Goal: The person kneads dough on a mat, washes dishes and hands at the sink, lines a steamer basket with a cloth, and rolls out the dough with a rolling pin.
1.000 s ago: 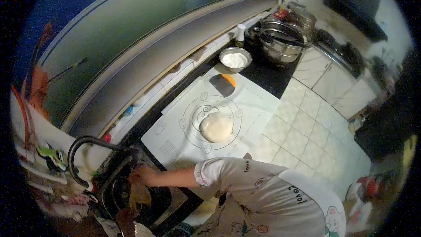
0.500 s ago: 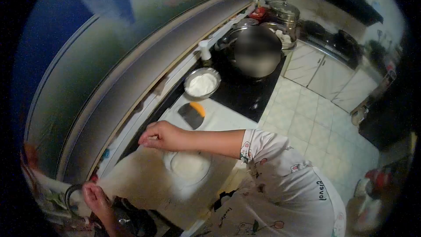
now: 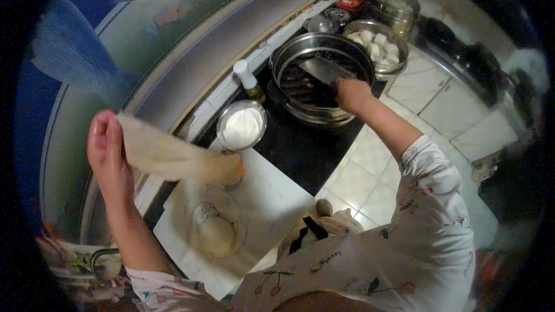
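My left hand (image 3: 107, 147) is raised at the left, its fingers closed on one end of a pale cloth (image 3: 165, 153). The cloth stretches out to the right, blurred by motion, above the white board (image 3: 277, 182). My right hand (image 3: 354, 96) is over the round metal steamer pot (image 3: 321, 117), closed on a broad, flat grey blade like a cleaver's (image 3: 325, 70). Its handle is hidden in my fist. The blade lies across the pot's dark opening; whether it touches the inside I cannot tell. An orange-edged scraper (image 3: 236, 170) is partly covered by the cloth.
A metal bowl of white flour (image 3: 243, 127) stands beside a white-capped bottle (image 3: 247, 76). Behind the pot sits a pan of white pieces (image 3: 378, 49), with a stacked metal pot (image 3: 399, 11) farther back. The black counter (image 3: 309, 162) ends above a tiled floor (image 3: 367, 176).
My left hand has risen with the cloth, which was spread low over the board. My right hand has moved from above the board to the steamer pot and now holds the blade.
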`<state>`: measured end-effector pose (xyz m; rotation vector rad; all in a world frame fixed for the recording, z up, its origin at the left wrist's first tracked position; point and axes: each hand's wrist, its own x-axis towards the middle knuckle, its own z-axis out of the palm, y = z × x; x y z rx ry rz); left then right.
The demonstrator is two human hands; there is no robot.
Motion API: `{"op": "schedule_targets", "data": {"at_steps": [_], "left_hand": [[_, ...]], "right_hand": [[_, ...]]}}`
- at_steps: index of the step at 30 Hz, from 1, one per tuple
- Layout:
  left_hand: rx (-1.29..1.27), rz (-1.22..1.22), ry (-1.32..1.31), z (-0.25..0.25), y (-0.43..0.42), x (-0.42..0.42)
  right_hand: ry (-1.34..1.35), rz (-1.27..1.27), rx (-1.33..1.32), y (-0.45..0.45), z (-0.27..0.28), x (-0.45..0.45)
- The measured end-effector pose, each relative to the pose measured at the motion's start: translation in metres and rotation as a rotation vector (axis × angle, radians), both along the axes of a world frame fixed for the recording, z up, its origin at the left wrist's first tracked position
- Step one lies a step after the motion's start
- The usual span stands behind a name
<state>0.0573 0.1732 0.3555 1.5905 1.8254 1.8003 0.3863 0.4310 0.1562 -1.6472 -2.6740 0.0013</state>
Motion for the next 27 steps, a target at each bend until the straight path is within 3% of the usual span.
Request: {"op": "schedule_targets", "data": {"at_steps": [2, 4, 8, 10, 12, 14, 18, 20, 27], "left_hand": [[-0.034, -0.06, -0.011, 0.002, 0.015, 0.005], [-0.055, -0.133, -0.024, 0.005, 0.028, 0.007], [-0.024, -0.1, -0.018, 0.009, 0.035, 0.009], [-0.025, -0.146, -0.015, 0.009, 0.037, -0.002], [-0.039, -0.145, -0.01, 0.011, 0.037, -0.006], [-0.065, -0.095, -0.006, 0.015, 0.036, 0.004], [-0.201, -0.274, -0.003, 0.021, 0.048, 0.007], [-0.24, -0.387, -0.039, 0.024, 0.062, 0.007], [-0.357, -0.556, 0.136, 0.052, 0.111, 0.071]], "right_hand": [[0.127, 0.007, 0.015, -0.005, -0.008, 0.002], [0.238, 0.002, 0.016, -0.037, 0.028, 0.006], [0.563, 0.327, 0.13, -0.125, 0.066, 0.021], [0.53, 0.438, -0.022, -0.168, 0.054, 0.025], [0.471, 0.517, -0.224, -0.201, 0.036, 0.027], [0.506, 0.554, -0.223, -0.217, -0.017, 0.027], [0.238, 0.402, -0.203, -0.199, -0.108, 0.023], [0.242, 0.382, -0.169, -0.179, -0.149, 0.018], [0.28, 0.389, -0.128, -0.132, -0.195, 0.001]]}}
